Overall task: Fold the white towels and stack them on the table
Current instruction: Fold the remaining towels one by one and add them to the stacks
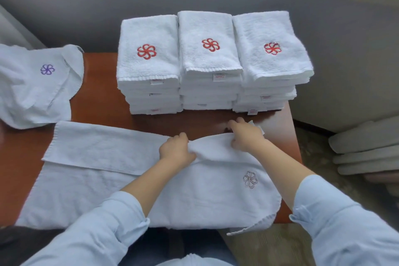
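the step in hand looks like the first lengthwise fold of a white towel (205, 198) spread across the counter (101, 93) in front of the person. the left grip (176, 149) has its fingers curled round the bunched far edge of the towel. the right grip (246, 136), just to the right of it, pinches the same edge nearer the towel's right end. to the left of the left grip the far strip (103, 149) already lies turned over flat toward the person. between the two grips the cloth is humped and not yet laid down. a grey flower emblem (250, 179) shows on the towel, on the person's side of the right grip.

beyond both grips three stacks of folded towels (209, 54) stand side by side, each with a red emblem on top. well off to the left of the left grip lies a heap of unfolded towels (38, 93), its top one marked with a purple emblem.

the next move probably calls for both grips to draw the humped edge toward the person, level with the strip already down, then smooth it so the fold line runs straight. after that come the crosswise folds, likely leaving the emblem on top as on the stacks.
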Motion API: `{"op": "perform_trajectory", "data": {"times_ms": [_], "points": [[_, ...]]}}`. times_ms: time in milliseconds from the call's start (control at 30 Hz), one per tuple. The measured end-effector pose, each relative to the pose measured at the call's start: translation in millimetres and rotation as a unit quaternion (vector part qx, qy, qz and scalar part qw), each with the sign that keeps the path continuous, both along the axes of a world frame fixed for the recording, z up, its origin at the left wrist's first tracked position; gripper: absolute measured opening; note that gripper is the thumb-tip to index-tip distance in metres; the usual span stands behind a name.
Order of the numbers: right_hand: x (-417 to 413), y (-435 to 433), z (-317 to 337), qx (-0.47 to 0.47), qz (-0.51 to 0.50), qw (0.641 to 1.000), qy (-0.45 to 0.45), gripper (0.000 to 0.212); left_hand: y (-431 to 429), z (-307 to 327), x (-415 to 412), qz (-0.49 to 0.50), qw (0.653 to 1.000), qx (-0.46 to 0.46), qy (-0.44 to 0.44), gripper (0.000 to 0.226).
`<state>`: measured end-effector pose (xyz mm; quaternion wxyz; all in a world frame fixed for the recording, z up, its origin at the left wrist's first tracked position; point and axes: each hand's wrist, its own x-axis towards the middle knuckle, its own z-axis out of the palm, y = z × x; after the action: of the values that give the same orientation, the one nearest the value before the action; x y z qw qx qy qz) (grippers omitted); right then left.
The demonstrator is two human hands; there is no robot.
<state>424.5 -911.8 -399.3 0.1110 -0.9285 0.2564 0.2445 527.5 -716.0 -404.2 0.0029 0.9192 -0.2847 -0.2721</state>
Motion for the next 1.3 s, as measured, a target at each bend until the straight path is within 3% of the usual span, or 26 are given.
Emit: {"op": "perform_trajectory", "data": {"times_ms": [100, 267, 500, 833, 1000, 1100, 1300], "points": [[-5, 1, 3, -0.023, -0.007, 1.000, 0.012, 0.029, 3, -2, 3, -0.007, 1.000, 0.003, 0.025, 0.040], [-30, 3, 13, -0.034, -0.056, 0.994, -0.086, 0.031, 12, -2, 5, -0.027, 0.998, -0.028, 0.041, 0.032], [-79, 26, 53, -0.095, -0.103, 0.975, -0.172, 0.015, 30, 15, -7, -0.064, 0.993, -0.100, 0.023, 0.004], [-156, 97, 56, -0.131, -0.147, 0.964, -0.177, 0.011, 66, 17, -40, -0.157, 0.982, -0.106, -0.025, 0.017], [-186, 123, 33, -0.117, -0.185, 0.970, -0.104, 0.013, 75, 9, -54, -0.220, 0.974, -0.054, -0.021, 0.031], [-197, 130, 25, -0.088, -0.210, 0.972, -0.059, 0.021, 75, 6, -60, -0.238, 0.971, -0.035, -0.004, 0.036], [-188, 134, 20, 0.017, -0.242, 0.961, -0.132, 0.041, 62, 3, -62, -0.248, 0.964, -0.093, -0.026, 0.043]]}}
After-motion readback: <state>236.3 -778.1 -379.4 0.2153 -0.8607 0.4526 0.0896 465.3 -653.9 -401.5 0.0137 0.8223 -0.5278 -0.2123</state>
